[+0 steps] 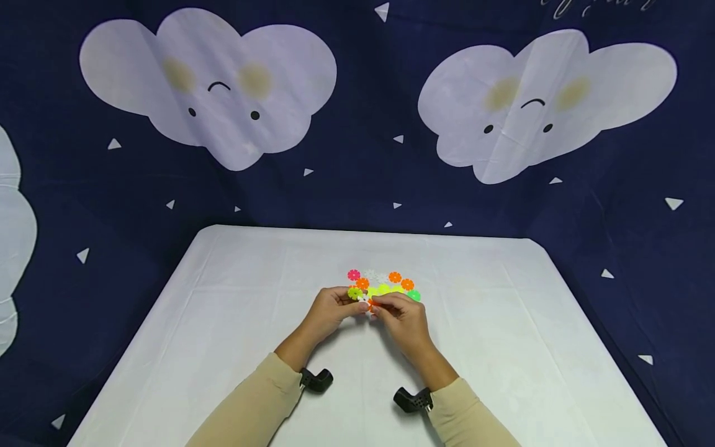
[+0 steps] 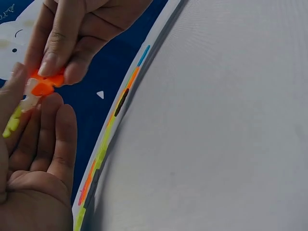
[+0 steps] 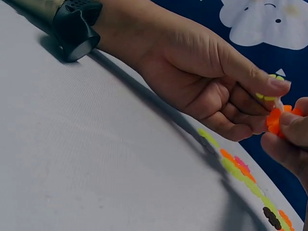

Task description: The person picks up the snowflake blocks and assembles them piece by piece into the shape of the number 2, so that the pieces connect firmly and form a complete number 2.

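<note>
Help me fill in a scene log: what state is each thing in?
Left hand: pinching the yellow piece
Right hand: pinching the orange piece
Yellow piece: held up
Orange piece: held up
White piece: between yellow and orange; whether locked, unclear
Loose pieces: lying flat on the tabletop
Wrist cameras: worn
Backdrop: creased

A white table (image 1: 503, 347) bears pink, orange, yellow and green notched discs (image 1: 395, 277), grouped together.

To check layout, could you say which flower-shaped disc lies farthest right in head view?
The green flower-shaped plastic disc, slightly right of its orange neighbour.
</note>
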A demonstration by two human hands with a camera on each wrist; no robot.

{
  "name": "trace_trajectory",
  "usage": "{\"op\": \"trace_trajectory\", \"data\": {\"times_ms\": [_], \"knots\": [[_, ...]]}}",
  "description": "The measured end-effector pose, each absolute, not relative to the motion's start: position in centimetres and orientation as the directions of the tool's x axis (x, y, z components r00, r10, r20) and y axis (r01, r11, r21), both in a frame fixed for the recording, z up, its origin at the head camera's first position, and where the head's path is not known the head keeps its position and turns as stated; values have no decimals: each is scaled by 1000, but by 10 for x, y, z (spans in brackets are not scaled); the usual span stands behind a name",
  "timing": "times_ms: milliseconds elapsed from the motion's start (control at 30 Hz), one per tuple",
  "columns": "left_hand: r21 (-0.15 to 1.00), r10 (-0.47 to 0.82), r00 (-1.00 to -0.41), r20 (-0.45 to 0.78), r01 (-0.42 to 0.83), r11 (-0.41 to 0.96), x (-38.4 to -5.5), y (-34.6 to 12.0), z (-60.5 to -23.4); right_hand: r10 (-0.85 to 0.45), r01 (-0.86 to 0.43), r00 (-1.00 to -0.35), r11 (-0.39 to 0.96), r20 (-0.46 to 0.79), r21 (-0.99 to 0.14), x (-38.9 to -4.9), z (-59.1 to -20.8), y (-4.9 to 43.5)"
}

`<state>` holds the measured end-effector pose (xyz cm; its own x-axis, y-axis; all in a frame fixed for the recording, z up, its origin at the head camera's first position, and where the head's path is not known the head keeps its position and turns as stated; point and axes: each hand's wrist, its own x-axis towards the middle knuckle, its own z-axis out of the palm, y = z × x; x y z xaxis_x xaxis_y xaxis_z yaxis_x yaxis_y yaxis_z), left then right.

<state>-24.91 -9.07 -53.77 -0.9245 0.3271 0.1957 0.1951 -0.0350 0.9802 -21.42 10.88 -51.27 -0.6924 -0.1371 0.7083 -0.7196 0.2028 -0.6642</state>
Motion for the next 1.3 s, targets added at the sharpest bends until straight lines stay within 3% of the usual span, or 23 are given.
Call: {"op": "trace_trajectory", "data": {"times_ms": [133, 300, 467, 833, 967, 1100, 1200, 1300], "knots": [[984, 349, -923, 161, 124, -126, -249, -89, -537, -118, -661, -750, 126, 651, -739, -213, -511, 110], [982, 373, -921, 111, 45, -181, -248, -88, -537, -111, -628, -778, 112, 619, -770, -211, -508, 112], [985, 388, -920, 58, -11, -173, -248, -88, -538, -129, -645, -764, 115, 632, -756, -212, -509, 111], [994, 380, -924, 50, 11, -104, -248, -87, -538, -233, -732, -681, 220, 694, -645, -225, -530, 117], [999, 325, -944, 50, 46, -19, -249, -85, -538, -174, -728, -683, 249, 710, -639, -230, -527, 130], [998, 280, -960, 29, 43, 44, -249, -85, -538, 1, -600, -762, 374, 647, -707, -236, -523, 158], [999, 274, -962, 3, 12, 33, -249, -86, -538, 99, -386, -859, 519, 502, -762, -237, -521, 179], [1000, 274, -962, -9, -9, 2, -249, -87, -538, 109, -171, -943, 652, 315, -738, -237, -523, 195]]}}
